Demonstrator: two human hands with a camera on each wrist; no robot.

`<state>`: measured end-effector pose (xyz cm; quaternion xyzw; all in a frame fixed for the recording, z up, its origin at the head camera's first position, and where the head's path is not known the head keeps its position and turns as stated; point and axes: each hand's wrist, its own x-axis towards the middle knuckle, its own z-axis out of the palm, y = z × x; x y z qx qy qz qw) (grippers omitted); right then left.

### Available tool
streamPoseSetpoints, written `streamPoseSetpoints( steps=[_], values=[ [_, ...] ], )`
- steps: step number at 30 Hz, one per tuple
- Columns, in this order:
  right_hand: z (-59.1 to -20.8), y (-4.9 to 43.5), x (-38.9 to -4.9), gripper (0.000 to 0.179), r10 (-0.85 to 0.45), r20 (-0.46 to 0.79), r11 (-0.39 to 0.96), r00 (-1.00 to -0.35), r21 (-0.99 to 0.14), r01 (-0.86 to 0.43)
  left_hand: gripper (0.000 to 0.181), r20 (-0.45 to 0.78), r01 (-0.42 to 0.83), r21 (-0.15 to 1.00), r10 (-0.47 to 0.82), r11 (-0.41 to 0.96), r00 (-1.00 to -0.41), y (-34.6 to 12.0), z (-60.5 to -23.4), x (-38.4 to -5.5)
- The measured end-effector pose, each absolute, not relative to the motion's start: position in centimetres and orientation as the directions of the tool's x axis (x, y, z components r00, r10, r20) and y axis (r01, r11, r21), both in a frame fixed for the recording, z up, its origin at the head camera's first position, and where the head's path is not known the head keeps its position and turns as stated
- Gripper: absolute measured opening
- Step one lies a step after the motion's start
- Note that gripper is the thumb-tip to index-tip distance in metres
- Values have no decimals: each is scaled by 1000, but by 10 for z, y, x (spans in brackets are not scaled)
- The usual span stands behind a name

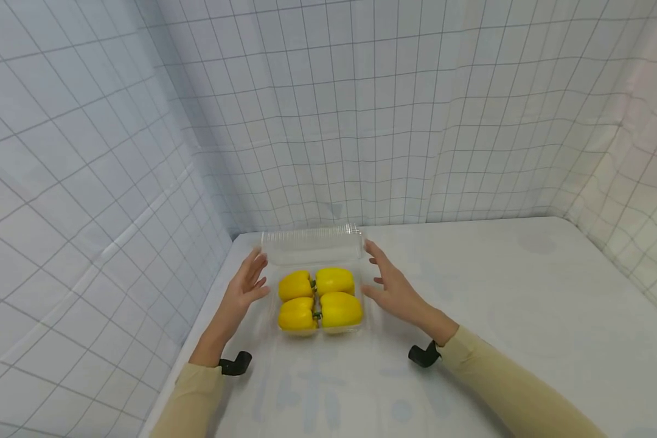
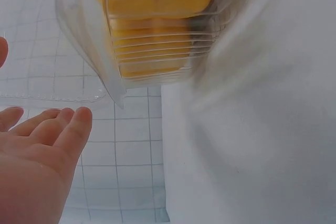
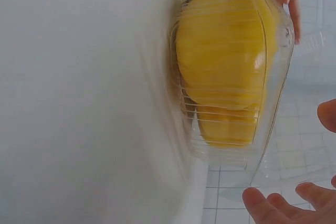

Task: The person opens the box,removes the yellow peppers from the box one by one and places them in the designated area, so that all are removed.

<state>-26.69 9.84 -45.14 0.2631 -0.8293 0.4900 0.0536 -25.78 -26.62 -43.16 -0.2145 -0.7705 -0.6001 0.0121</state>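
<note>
A clear plastic clamshell box [image 1: 346, 329] lies open on the table, its ribbed lid [image 1: 313, 248] folded back toward the far wall. Several yellow bell peppers [image 1: 334, 281] fill the base in two rows, their green stems facing the middle. My left hand [image 1: 244, 284] is beside the left side of the lid, fingers spread and slightly bent, holding nothing. Across from it, my right hand [image 1: 396, 291] is at the lid's right side, fingers also loosely spread. In the right wrist view the fingertips [image 3: 255, 199] are right by the clear plastic edge.
The white table [image 1: 504, 304] stretches away to the right of the box. White grid-patterned cloth [image 1: 350, 121] hangs behind the table and along both sides. A black wrist mount [image 1: 236, 364] sticks out from the left sleeve, another [image 1: 424, 354] from the right.
</note>
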Motion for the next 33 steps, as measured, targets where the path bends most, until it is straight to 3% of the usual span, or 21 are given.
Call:
streamPoseSetpoints(
  steps=[19, 33],
  values=[
    [-444, 98, -292, 90, -415, 305, 334, -857, -825, -456, 73, 207, 284, 939, 341, 194, -917, -272, -433, -284],
    [-448, 92, -320, 95, -385, 255, 399, -887, -821, -409, 74, 144, 236, 943, 352, 233, -925, -274, -434, -306]
  ],
)
